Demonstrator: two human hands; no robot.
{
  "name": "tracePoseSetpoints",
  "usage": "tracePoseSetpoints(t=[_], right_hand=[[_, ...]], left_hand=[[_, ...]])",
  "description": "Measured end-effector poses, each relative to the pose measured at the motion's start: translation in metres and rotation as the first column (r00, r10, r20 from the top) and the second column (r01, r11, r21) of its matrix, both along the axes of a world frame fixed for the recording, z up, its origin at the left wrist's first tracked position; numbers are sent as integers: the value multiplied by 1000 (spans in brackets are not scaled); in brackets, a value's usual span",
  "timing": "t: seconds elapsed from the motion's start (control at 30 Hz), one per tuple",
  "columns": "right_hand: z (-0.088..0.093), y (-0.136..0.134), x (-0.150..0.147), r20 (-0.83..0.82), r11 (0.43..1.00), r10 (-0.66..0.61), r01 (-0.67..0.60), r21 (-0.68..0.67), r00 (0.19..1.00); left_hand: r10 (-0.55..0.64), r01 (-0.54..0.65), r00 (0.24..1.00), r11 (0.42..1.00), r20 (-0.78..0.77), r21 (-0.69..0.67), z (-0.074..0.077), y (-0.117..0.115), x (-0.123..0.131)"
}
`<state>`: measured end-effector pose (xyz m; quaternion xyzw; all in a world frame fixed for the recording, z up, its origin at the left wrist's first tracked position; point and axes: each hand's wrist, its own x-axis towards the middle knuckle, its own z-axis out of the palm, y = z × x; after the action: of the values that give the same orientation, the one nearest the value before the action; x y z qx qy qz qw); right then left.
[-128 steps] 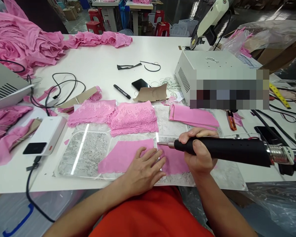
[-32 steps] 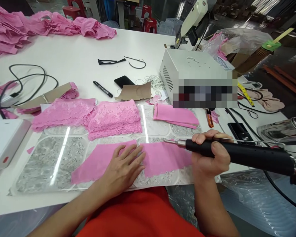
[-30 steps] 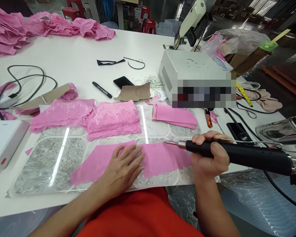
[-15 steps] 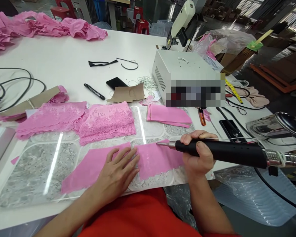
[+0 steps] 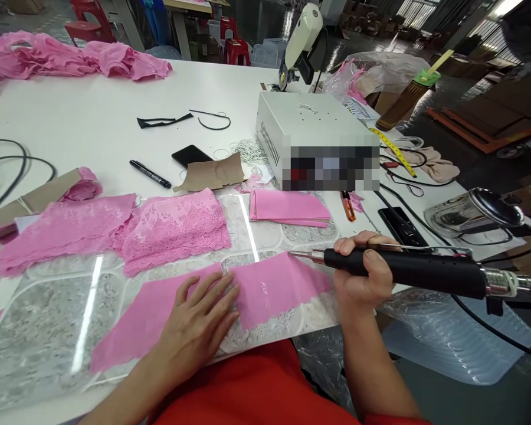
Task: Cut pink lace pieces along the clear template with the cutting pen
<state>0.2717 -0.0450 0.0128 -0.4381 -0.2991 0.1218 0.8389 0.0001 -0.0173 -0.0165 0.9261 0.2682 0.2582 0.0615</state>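
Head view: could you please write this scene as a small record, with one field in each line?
Left hand: spread on the left pink piece
Right hand: gripping the black-handled tool
Tool tip: at the upper edge of the right pink piece; contact unclear
Under the pieces: grey-patterned sheet
Behind them: pink lace fabric, folded pink fabric
Farther back: black marker, dark phone, brown card, grey box
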Motion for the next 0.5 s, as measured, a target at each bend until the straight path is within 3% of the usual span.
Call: tracePoseSetpoints(t=[0.5], right_hand=[[-3,2,2,-5,999,30,-30,34,1000]], left_hand=[[6,-6,1000,1000,-13,-1,1,0,1]])
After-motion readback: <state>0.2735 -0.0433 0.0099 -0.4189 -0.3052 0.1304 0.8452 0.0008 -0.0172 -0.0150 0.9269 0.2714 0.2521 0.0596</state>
